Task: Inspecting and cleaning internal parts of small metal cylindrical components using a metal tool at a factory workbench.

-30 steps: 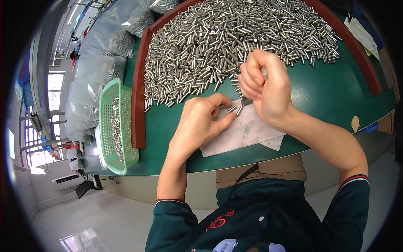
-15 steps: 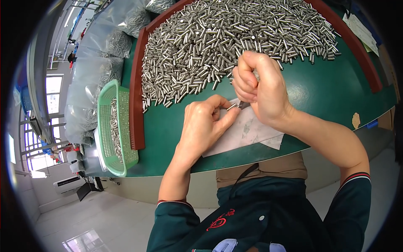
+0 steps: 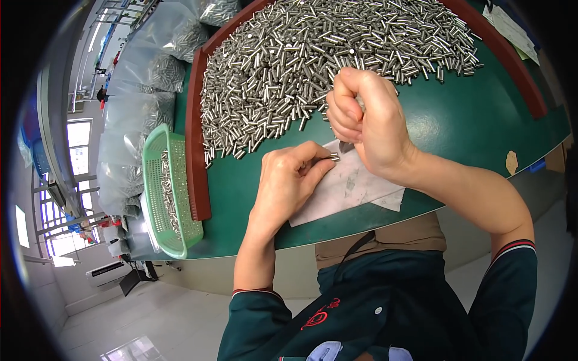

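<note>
My left hand (image 3: 283, 180) pinches a small shiny metal pin (image 3: 335, 157) between thumb and fingertips, its end sticking out. My right hand (image 3: 373, 120), curled in a fist, grips a tool with a dark, flat blade-like tip (image 3: 345, 146); its handle is hidden inside the fingers. That tip stands just above and right of the pin, apart from it. Beneath both hands a pale, smudged sheet (image 3: 337, 186) lies on the green table (image 3: 457, 138). Beyond them spreads a large heap of similar metal pins (image 3: 325, 54).
Dark red rails (image 3: 195, 144) border the heap. A light green plastic basket (image 3: 158, 198) with some pins stands left of the left rail. Clear bags (image 3: 120, 156) of metal parts line the far left. Papers (image 3: 509, 33) lie at the far right.
The tool tip in my right hand has lifted off the pin and moved slightly up and away. The pin stays pinched in my left hand but is now angled differently.
</note>
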Action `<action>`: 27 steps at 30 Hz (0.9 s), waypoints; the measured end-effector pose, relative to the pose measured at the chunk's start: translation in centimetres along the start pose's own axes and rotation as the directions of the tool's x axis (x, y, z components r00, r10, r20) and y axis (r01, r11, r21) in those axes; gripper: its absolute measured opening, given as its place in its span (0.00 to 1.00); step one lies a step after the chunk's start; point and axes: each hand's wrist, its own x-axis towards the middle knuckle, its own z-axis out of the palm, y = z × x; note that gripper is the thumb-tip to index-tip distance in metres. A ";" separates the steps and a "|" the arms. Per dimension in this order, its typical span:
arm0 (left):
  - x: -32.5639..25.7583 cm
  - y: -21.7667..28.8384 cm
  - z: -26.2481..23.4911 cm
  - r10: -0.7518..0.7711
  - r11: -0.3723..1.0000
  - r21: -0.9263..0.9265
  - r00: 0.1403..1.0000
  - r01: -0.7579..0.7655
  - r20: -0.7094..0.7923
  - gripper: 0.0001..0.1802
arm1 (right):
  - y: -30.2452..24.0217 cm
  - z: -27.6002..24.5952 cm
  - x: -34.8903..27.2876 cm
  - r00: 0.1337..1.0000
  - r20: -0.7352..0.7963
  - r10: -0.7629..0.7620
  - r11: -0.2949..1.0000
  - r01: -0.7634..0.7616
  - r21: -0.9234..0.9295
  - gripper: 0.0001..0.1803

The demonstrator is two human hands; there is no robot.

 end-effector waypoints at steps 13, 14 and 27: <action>0.0 0.1 0.6 0.208 0.955 0.237 0.973 -0.180 -0.101 0.06 | -0.1 0.0 0.1 1.000 -0.011 -0.003 1.000 0.003 -0.027 0.19; 0.2 0.4 0.5 0.251 0.913 0.343 0.967 -0.222 -0.045 0.06 | -0.2 0.0 0.1 1.000 -0.013 0.000 1.000 0.000 -0.022 0.19; 1.1 -3.1 -1.2 -0.264 0.587 -0.795 0.965 0.149 -0.014 0.02 | -1.2 -0.6 1.0 0.997 -0.065 -0.033 0.994 0.039 0.100 0.18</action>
